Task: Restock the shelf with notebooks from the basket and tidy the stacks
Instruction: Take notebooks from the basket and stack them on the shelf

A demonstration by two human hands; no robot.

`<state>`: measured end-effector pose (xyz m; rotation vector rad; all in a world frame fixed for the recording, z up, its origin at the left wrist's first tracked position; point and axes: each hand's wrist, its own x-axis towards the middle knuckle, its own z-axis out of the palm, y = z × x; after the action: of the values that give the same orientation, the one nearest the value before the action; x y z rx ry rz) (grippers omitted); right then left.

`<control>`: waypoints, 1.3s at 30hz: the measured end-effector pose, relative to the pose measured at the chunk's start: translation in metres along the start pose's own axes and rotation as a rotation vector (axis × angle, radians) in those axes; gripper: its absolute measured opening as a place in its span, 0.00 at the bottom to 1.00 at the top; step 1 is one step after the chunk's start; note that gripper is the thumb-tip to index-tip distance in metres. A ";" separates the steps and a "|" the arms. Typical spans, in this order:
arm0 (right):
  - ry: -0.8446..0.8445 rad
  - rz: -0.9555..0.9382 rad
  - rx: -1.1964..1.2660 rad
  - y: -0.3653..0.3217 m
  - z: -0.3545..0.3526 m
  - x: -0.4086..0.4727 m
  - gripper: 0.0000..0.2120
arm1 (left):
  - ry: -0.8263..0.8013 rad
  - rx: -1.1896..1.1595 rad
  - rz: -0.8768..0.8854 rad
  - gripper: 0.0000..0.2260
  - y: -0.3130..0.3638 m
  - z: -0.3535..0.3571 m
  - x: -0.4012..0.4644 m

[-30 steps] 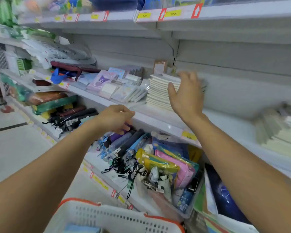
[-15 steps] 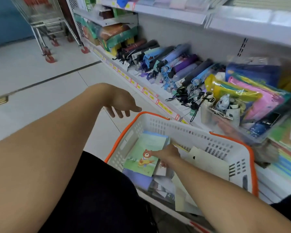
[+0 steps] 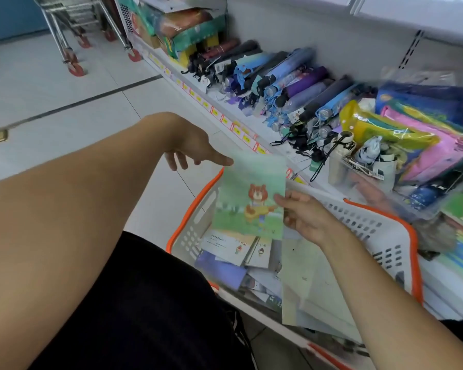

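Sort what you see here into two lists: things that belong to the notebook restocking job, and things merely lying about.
Part of the job:
green bear notebook, held by the right hand
left hand, open by its top corner
basket
notebooks in the basket

Lying about:
folded umbrellas
coloured plastic pouches
trolley

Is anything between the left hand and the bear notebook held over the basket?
Nothing visible. The left hand reaches the top corner of the bear notebook, which the right hand holds above the basket.
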<state>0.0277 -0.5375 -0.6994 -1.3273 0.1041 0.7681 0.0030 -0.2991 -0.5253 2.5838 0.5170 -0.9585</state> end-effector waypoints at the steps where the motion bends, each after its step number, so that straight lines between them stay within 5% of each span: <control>1: -0.048 -0.038 0.089 -0.009 0.005 -0.004 0.04 | -0.004 -0.046 0.005 0.38 -0.001 0.000 -0.001; 4: -0.135 -0.081 0.258 -0.023 0.028 -0.005 0.06 | -0.002 -0.308 0.139 0.24 -0.001 -0.003 -0.004; 6: -0.051 -0.012 0.225 -0.015 0.037 0.003 0.16 | 0.115 -0.373 0.205 0.15 0.001 -0.007 -0.003; 10: 0.314 0.162 -0.543 0.043 0.036 0.029 0.27 | 0.346 -0.169 0.160 0.11 0.003 -0.016 0.000; 14: 0.303 0.156 -0.820 0.082 0.039 0.039 0.24 | 0.289 -0.097 0.110 0.11 -0.007 -0.014 0.004; 23: 0.254 0.243 -0.578 0.082 0.003 0.046 0.13 | 0.238 -0.095 0.111 0.12 -0.009 -0.012 0.010; 30: 0.069 -0.175 0.129 -0.039 -0.027 -0.038 0.06 | 0.374 -0.163 0.178 0.08 0.004 -0.014 -0.001; 35: 0.035 -0.362 0.220 -0.113 0.013 -0.049 0.08 | 0.315 -0.858 0.449 0.09 0.049 -0.019 -0.026; 39: 0.123 -0.436 0.259 -0.158 0.029 -0.059 0.11 | 0.349 -1.109 0.567 0.15 0.090 -0.023 -0.051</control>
<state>0.0614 -0.5436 -0.5317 -1.0957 0.0092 0.2921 0.0196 -0.3797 -0.4575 1.6750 0.2411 0.0382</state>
